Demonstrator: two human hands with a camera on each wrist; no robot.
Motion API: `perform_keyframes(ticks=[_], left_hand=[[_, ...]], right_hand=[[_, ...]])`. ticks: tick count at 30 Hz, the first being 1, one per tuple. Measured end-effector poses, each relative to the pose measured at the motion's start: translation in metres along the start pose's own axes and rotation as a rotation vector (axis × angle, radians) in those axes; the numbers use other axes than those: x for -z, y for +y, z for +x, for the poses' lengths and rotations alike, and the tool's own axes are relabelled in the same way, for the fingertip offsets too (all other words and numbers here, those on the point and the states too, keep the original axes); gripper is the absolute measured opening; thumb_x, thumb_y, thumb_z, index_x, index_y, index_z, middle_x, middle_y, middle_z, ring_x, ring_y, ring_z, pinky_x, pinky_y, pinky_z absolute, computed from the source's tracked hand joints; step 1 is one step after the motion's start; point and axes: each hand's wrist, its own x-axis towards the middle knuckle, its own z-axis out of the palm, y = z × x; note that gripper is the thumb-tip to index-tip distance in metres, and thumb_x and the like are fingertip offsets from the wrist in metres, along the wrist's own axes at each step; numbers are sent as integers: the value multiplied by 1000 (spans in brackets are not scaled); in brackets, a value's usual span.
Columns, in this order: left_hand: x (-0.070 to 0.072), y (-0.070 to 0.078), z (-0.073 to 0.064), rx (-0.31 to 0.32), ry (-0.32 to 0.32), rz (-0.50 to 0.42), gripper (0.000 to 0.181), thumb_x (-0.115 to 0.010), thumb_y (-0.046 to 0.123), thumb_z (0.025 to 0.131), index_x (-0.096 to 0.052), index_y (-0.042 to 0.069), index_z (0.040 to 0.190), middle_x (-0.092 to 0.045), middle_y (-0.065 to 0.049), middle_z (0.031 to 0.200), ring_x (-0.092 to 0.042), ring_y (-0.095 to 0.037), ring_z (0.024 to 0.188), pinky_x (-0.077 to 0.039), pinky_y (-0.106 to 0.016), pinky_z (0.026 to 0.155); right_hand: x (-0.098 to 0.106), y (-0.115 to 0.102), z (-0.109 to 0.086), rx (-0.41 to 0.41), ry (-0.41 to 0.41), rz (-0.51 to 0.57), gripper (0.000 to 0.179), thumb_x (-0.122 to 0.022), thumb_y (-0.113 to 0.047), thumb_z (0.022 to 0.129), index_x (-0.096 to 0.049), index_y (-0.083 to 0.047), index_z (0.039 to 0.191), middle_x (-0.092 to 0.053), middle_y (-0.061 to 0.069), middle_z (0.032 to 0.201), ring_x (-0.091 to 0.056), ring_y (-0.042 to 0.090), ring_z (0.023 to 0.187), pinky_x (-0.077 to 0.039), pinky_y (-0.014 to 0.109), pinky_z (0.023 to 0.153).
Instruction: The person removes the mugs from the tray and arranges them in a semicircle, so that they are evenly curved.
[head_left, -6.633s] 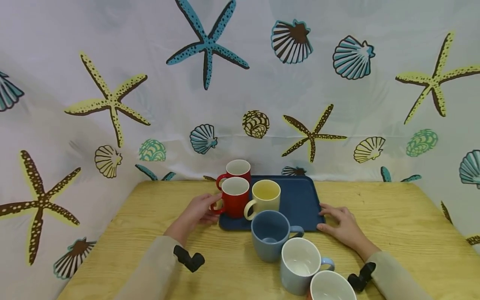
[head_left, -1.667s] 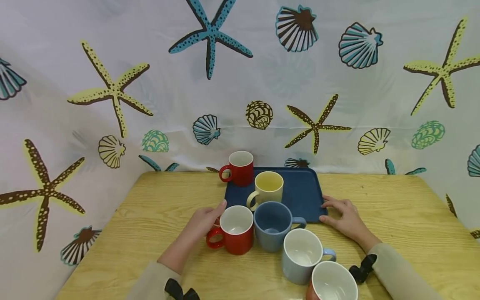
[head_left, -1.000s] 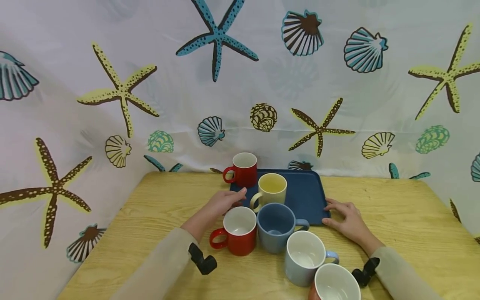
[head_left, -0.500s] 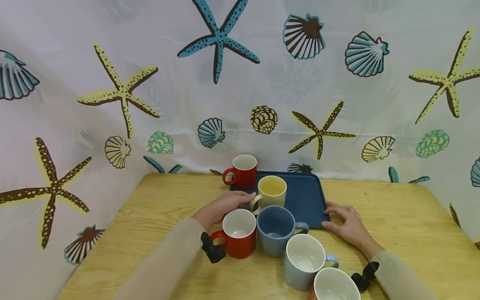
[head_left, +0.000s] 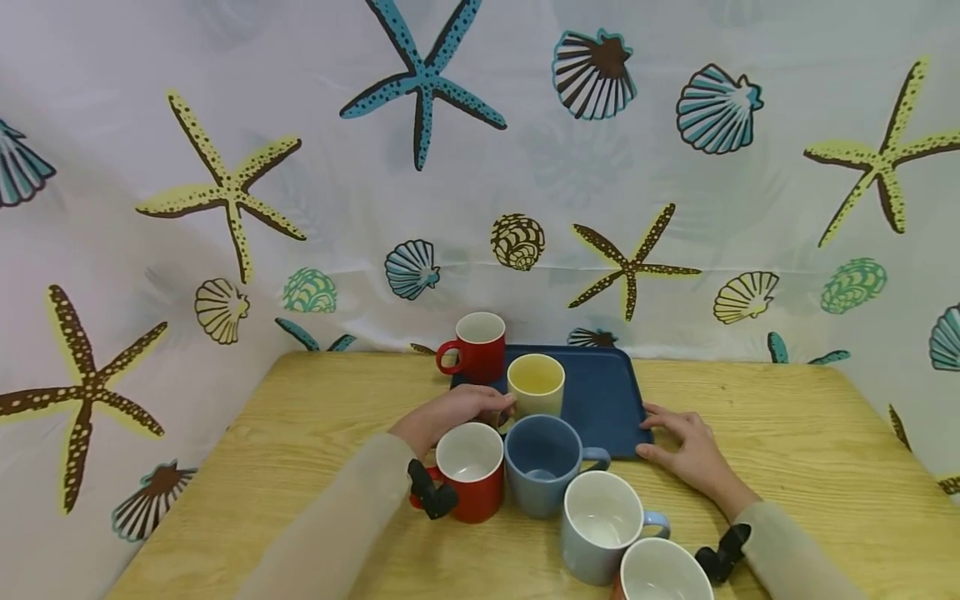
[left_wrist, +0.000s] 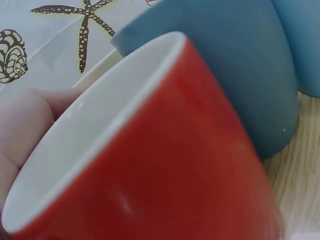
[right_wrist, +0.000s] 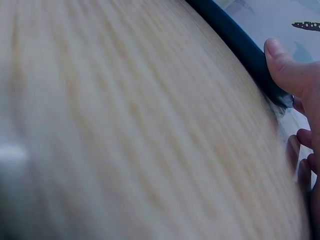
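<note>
Nearest me are the orange mug (head_left: pixel 664 577) and the pale mug (head_left: pixel 602 535), then the near red mug (head_left: pixel 483 493) and the blue mug (head_left: pixel 542 477), all 4 on the table (head_left: pixel 330 396). Just beyond, the left hand (head_left: pixel 457 408) has its fingers at the handle of the yellow mug (head_left: pixel 536 392); I can't tell whether they grip it. The right hand (head_left: pixel 688 454) grasps the near right corner of the tray (head_left: pixel 603 400), which bears the yellow mug and, farthest back, the far red mug (head_left: pixel 482 354). If the left forearm pulls straight back, it could knock the near red mug; a loose hold might tip the yellow mug. My left wrist view shows mostly red wall, no handle; the right wrist view shows the thumb pressed to the tray's rim more closely than the head view.
</note>
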Motion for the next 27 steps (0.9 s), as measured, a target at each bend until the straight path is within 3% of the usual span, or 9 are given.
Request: perform_keyframes(ticks=[9,15,20,27], left_hand=[[0,-5,6,31,-28,-77,38,-56,47,89,-63,15,108,-59,-12,107,-52,-26,97,-47,-34,76],[2,-8,9,20,-8,-131,39,-57,46,89,-61,11,106,-59,-11,102,-52,-25,93,-47,-32,73],[4,-12,9,-3,28,-182,36,-56,44,90,-57,9,97,-55,-8,92,-51,-23,88,-46,-30,70],[7,-20,9,-41,29,-320,26,-55,33,93,-52,13,78,-46,-6,80,-46,-19,77,-43,-28,64]], right_hand=[[0,1,1,-9,9,5,33,-75,-32,78,-67,-14,105,-49,11,135,-41,23,101,-25,50,87],[1,-1,1,-26,0,15,35,-74,-34,78,-67,-13,106,-48,11,136,-41,23,101,-26,49,87],[1,-2,0,-30,-6,5,36,-74,-34,78,-67,-13,106,-48,12,136,-40,23,102,-26,50,87],[2,-1,1,-38,-15,15,36,-75,-35,78,-66,-14,106,-48,11,137,-41,23,103,-27,49,88]])
